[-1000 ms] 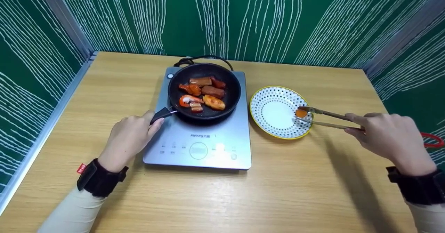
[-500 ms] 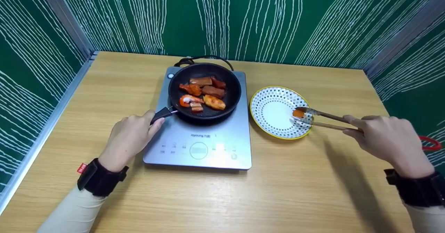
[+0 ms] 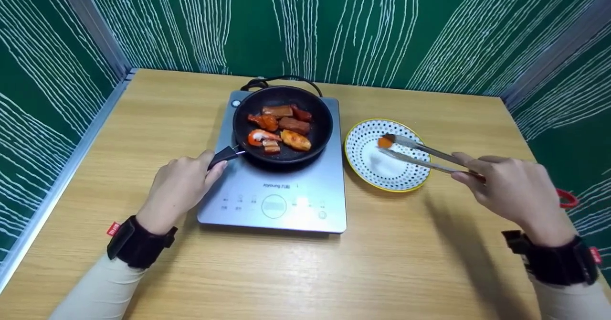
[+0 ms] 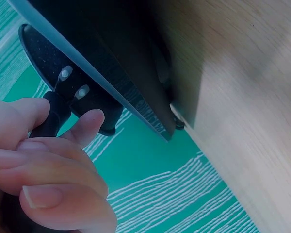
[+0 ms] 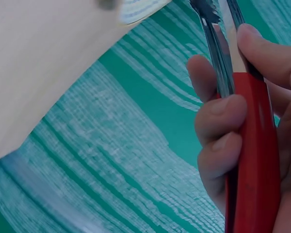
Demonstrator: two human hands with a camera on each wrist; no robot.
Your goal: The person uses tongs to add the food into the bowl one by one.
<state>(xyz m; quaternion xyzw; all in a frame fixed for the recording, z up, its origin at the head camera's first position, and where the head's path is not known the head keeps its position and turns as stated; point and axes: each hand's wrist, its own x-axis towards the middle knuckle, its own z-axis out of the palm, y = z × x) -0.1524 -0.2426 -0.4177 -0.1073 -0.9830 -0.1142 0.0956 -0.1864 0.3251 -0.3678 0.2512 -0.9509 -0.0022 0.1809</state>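
My left hand (image 3: pixel 184 184) grips the black handle (image 3: pixel 223 156) of a frying pan (image 3: pixel 317 107). In the left wrist view its fingers (image 4: pixel 63 165) curl round that handle. Several pieces of food lie in the pan, among them a shrimp (image 3: pixel 260 135) and a browned piece (image 3: pixel 296 140). Metal tongs (image 3: pixel 432 153) are held in my right hand (image 3: pixel 515 193); the right wrist view shows its fingers wrapped round their red grip (image 5: pixel 254 150). At the tongs' tips, over the dotted bowl (image 3: pixel 365 165), is a small orange piece of food (image 3: pixel 384 142).
Under the pan is a silver induction cooker (image 3: pixel 248 191) with a black cord (image 3: pixel 298 78) behind it. Cooker and bowl stand side by side on a wooden table (image 3: pixel 305 272). Green, white-streaked walls (image 3: pixel 334 28) enclose the back and sides.
The right hand and tongs have moved left, carrying the orange piece from the bowl's right side to over its middle. The left hand and pan stay put.
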